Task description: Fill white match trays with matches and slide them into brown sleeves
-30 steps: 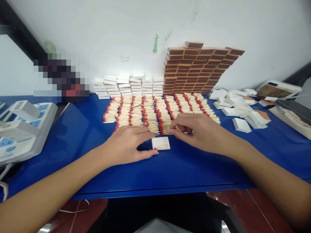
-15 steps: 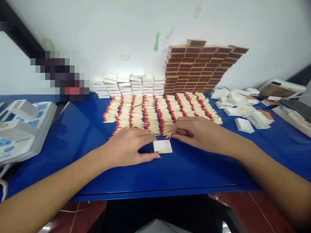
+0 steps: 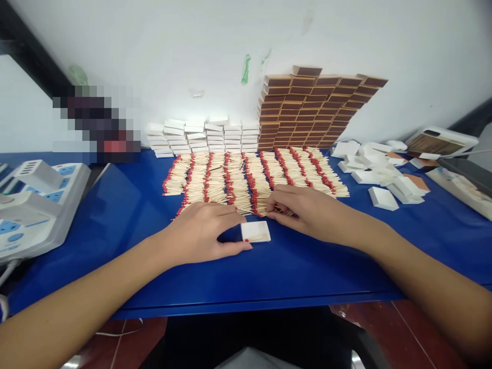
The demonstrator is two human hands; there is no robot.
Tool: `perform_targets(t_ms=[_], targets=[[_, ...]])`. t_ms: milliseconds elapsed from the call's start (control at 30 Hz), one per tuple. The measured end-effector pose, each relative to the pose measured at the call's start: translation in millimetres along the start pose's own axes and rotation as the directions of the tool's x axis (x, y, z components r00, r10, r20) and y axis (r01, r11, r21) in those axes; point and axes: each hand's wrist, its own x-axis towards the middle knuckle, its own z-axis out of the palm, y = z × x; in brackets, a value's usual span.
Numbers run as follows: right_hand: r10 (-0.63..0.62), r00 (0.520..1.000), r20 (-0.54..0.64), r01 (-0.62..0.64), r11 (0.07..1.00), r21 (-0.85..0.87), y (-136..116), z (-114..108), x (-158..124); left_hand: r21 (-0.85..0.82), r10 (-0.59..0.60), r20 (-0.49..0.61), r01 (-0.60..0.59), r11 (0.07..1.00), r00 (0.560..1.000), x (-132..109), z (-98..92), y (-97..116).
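A small white matchbox tray [image 3: 261, 229] lies on the blue table with a few red-tipped matchsticks along its near side. My left hand [image 3: 209, 230] rests at its left end, thumb and index finger bracing the near and far corners. Fingers bent and closed, my right hand [image 3: 294, 207] pinches at the front edge of the matchstick rows [image 3: 238, 184], just beyond the tray's right side. Some matchsticks show under its curled fingers; how many it grips is hidden.
White trays [image 3: 207, 136] stand stacked against the wall, beside a tall stack of brown-sided matchboxes [image 3: 307, 110]. Loose white trays [image 3: 384, 197] lie in a heap at right, near a phone [image 3: 442, 141]. A power strip [image 3: 73, 200] sits at left. The table edge [image 3: 261, 305] runs along the front.
My right hand has shifted slightly left and closer in at the front of the matchstick rows. The left hand and tray stay in place; the view has tilted slightly.
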Motion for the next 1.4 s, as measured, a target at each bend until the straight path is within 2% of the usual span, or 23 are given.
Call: perform_targets(t_ms=[333, 533, 733, 1200, 1400], targets=[[0.025, 0.996, -0.088, -0.022, 0.999, 0.035, -2.8, -3.0, -3.1, 0.053, -0.041, -0.046, 0.043, 0.998, 0.998, 0.3, -1.6, 0.9], [0.002, 0.999, -0.048, 0.002, 0.997, 0.072, -17.0, 0.3, -4.5, 0.085, -0.094, -0.099, 0.102, 0.991, 0.991, 0.8, 3.8, 5.0], [-0.039, 0.999, -0.004, 0.039, 0.998, 0.046, -24.7, 7.6, -4.6, 0.085, -0.122, -0.101, 0.131, 0.988, 0.987, -0.1, 5.5, 7.5], [-0.088, 0.996, -0.006, 0.088, 0.996, -0.032, -25.2, 10.0, -3.3, 0.117, -0.079, -0.104, 0.091, 0.989, 0.991, -1.3, 6.1, 8.1], [-0.093, 0.995, -0.019, 0.093, 0.995, 0.019, -26.2, 10.3, -4.8, 0.184, 0.044, -0.143, -0.017, 0.983, 0.989, -1.9, 6.3, 9.2]])
